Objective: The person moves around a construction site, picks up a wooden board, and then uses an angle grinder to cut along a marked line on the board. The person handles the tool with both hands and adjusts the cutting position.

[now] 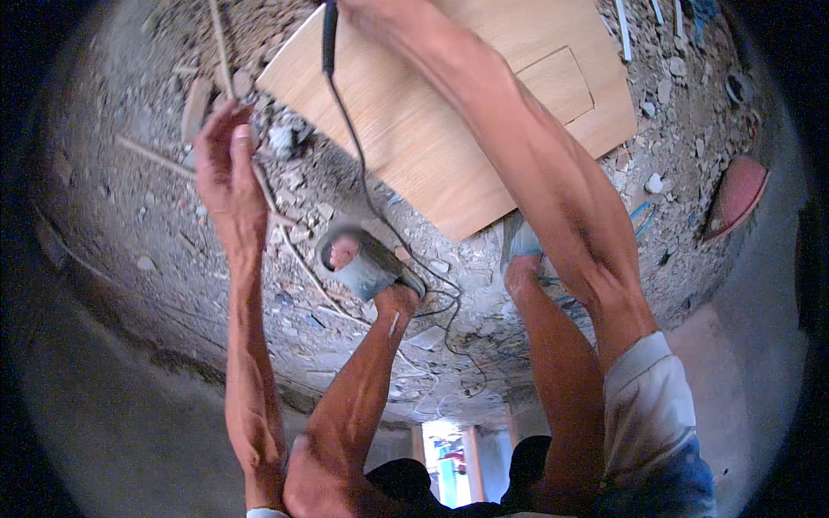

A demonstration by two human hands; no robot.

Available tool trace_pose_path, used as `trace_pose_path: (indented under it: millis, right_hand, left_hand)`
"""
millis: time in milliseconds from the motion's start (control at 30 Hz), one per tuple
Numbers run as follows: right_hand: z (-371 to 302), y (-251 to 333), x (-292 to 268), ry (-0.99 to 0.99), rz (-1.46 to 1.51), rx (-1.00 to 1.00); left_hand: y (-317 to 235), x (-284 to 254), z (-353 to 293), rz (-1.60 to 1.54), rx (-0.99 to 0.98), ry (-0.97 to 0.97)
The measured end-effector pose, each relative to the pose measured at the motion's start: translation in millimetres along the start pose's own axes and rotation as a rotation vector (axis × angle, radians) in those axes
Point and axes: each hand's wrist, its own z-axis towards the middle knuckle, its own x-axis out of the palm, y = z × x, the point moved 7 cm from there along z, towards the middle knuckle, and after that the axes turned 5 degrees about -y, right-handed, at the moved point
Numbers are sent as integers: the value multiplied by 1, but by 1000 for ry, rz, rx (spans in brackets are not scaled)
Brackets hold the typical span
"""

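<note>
Hands apart: left hand (226, 173) curled at a pale cord (219, 43), right hand (367, 12) cut off by the far edge of view over a plywood board (414, 147).

Whether the left pinches the cord cannot be told; nor can the right's grip, beside a black sleeve (329, 43). The board lies far-center on rubble (673, 173), which might let it rock if pressed; the black cable (353, 129) trailing near the left sandal (367, 268) could snag if that foot shifts. No brand, label or writing is readable; the board bears just a thin rectangular outline (581, 76).
</note>
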Motion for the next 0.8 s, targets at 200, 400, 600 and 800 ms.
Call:
trace_pose_path:
  millis: [200,400,600,800]
  right_hand:
    - [-110,-11,-124,163,273,-125]
    - [-192,-36,-307,-208,90,-21]
    - [-217,-84,-417,-436,-41,77]
    - [-213,-95,-415,-467,18,58]
  left_hand:
    - [-34,49,66,414,402,36]
    - [-19,70,95,335,136,128]
    - [47,97,52,-527,-569,173]
    - [48,94,65,-424,-619,109]
